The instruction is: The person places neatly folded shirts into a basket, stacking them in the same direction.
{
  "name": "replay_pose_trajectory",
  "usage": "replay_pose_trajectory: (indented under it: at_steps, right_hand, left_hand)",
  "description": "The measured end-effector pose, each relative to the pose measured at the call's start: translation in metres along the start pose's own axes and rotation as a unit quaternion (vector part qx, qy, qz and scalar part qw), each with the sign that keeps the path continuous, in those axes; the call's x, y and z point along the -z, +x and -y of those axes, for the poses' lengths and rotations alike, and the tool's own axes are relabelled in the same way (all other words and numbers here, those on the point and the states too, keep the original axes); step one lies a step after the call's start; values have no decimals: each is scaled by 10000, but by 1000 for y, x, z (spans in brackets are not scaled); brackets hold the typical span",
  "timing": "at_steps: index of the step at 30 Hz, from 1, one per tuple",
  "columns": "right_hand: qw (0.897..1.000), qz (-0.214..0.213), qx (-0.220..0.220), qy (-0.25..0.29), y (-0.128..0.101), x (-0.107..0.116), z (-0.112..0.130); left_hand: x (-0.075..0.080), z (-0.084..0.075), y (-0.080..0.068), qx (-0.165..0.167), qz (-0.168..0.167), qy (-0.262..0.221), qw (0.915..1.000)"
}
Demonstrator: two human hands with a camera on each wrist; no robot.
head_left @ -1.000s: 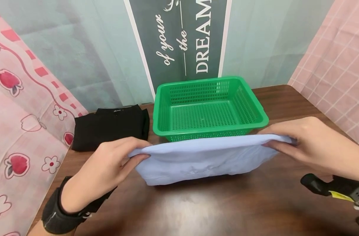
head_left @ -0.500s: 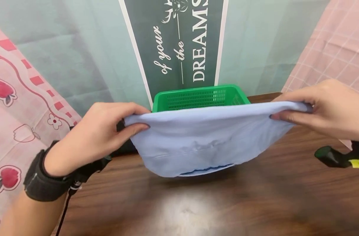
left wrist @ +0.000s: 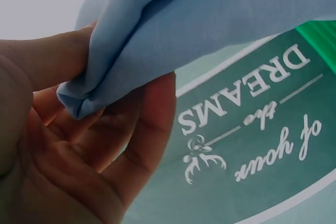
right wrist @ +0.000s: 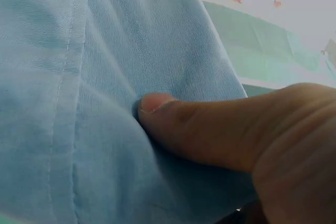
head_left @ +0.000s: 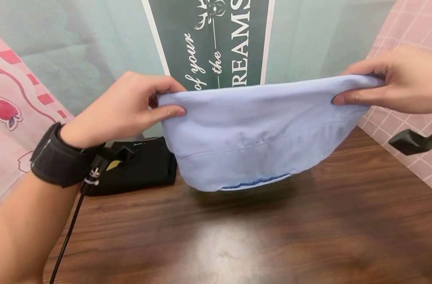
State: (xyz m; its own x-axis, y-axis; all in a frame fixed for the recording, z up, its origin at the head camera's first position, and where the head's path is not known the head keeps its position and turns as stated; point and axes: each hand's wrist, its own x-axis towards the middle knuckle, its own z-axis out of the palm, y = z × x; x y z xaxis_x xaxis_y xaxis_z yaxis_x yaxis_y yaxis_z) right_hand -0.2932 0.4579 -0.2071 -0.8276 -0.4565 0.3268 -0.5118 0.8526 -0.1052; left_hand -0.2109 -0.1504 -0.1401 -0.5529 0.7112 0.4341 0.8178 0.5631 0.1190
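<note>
A folded light blue shirt [head_left: 251, 134] hangs in the air above the wooden table [head_left: 237, 244]. My left hand [head_left: 130, 106] pinches its left edge between thumb and fingers. My right hand [head_left: 393, 83] pinches its right edge. In the left wrist view the thumb and fingers [left wrist: 142, 129] clamp a bunched corner of the blue cloth [left wrist: 173, 30]. In the right wrist view my thumb [right wrist: 199, 124] presses into the blue cloth [right wrist: 79, 103]. The shirt hides the green basket in the head view; a sliver of the basket [left wrist: 317, 38] shows in the left wrist view.
A folded black garment [head_left: 141, 165] lies on the table at the back left. A dark green poster [head_left: 216, 39] with white lettering hangs behind. Pink patterned cloth [head_left: 10, 106] borders the left side and pink checked cloth [head_left: 408, 118] the right.
Both hands have lifted the blue shirt off the table, up and in front of the basket. The basket is now hidden behind it in the head view.
</note>
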Motion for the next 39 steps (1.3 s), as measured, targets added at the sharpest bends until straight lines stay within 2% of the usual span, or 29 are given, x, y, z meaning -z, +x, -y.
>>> replay_pose_trajectory:
  at_steps: [4, 6, 8, 12, 17, 22, 27, 31, 39]
  right_hand:
    - [9977, 140, -641, -159, 17, 40, 128]
    - [9954, 290, -813, -411, 23, 49, 163]
    - [9933, 493, -940, -460, 29, 53, 178]
    - [9922, 715, -976, -306, 39, 50, 170]
    - [9949, 461, -891, -102, 47, 49, 160]
    - [9943, 292, -943, -392, 54, 58, 163]
    - [9928, 164, -970, -677, 63, 57, 165]
    - [9939, 162, -875, -653, 69, 48, 164]
    - [9960, 435, -526, -580, 77, 17, 158]
  left_hand:
    - [4, 11, 22, 420, 222, -13, 9989]
    - [4, 18, 31, 633, 370, -49, 9973]
    - [4, 24, 38, 823, 501, -46, 9953]
    - [4, 32, 44, 1016, 664, -112, 9925]
    - [8, 36, 48, 1068, 799, -215, 9908]
    - [17, 41, 55, 1080, 764, -84, 9912]
    - [20, 46, 64, 1091, 613, 189, 9920]
    - [12, 54, 69, 1139, 591, 256, 9914]
    - [-21, 74, 77, 1038, 829, 175, 9910]
